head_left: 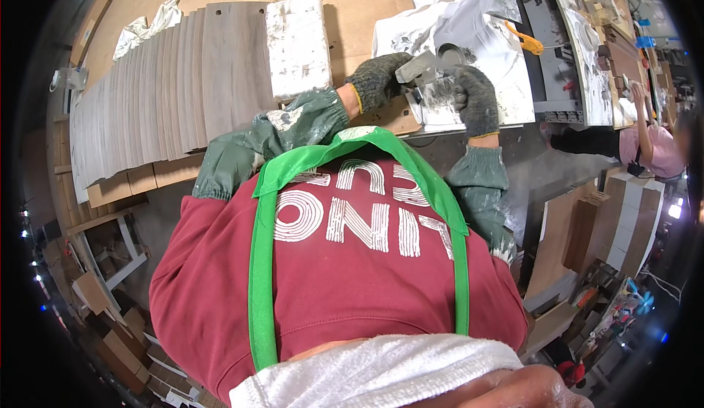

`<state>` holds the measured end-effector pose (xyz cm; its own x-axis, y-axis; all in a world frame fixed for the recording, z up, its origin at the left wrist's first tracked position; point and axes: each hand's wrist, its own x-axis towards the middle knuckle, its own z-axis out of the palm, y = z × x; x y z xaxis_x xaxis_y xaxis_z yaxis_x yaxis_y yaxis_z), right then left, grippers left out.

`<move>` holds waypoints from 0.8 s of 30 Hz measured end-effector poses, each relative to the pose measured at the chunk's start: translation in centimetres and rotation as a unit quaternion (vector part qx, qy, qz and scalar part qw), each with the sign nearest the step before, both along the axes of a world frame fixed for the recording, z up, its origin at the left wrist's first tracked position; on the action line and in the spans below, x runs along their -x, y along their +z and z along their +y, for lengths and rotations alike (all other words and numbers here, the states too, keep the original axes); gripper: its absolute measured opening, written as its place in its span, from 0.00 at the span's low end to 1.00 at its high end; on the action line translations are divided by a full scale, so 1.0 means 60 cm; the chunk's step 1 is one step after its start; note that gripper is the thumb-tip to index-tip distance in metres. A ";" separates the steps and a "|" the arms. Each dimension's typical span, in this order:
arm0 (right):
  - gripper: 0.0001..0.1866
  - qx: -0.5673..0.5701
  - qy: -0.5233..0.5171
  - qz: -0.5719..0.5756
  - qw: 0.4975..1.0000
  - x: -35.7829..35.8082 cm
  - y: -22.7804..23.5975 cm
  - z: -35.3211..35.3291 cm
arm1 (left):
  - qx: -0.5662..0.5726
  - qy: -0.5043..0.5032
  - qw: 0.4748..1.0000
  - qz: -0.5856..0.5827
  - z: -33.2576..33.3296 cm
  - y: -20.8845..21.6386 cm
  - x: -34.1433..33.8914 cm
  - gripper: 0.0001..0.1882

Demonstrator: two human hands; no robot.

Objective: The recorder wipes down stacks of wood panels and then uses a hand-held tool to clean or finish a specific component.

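Both hands wear dark knitted gloves. My left hand [380,83] is closed around one end of a grey, flat-faced block-like piece [416,69], which tilts over the worktable. To its right, my right hand [475,100] is curled into a fist; what it grips, if anything, is hidden. Between the hands lies a smeared grey patch [438,97] on white sheeting [506,89]. Just beyond the right hand is a round, dark-rimmed container [455,54], partly covered by the glove.
A fanned row of grey-brown wood-look boards [169,85] covers the table's left side. Beside it sits a white, blotched slab [297,45]. An orange-handled tool [525,39] lies at the table's right edge. Another person [645,140] works at a bench farther right.
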<state>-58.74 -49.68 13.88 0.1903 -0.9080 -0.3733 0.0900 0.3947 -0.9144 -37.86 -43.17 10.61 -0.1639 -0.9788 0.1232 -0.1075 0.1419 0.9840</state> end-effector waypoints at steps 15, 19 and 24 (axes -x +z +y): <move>0.07 0.022 -0.015 -0.057 0.998 0.039 -0.008 -0.029 | 0.130 0.064 0.976 -0.164 -0.015 -0.048 -0.008 0.21; 0.08 -0.001 0.043 -0.018 0.999 -0.009 0.008 0.018 | 0.072 0.025 0.992 -0.103 -0.013 -0.032 0.000 0.19; 0.06 -0.013 -0.023 -0.040 0.999 0.010 -0.022 -0.005 | 0.006 -0.024 0.982 0.188 -0.036 -0.132 0.002 0.19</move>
<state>-59.36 -49.97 12.57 0.1781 -0.9069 -0.3820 0.1813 0.4118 -0.8931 -37.98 -45.32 2.66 -0.1513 -0.9691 0.1950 0.2708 0.1491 0.9510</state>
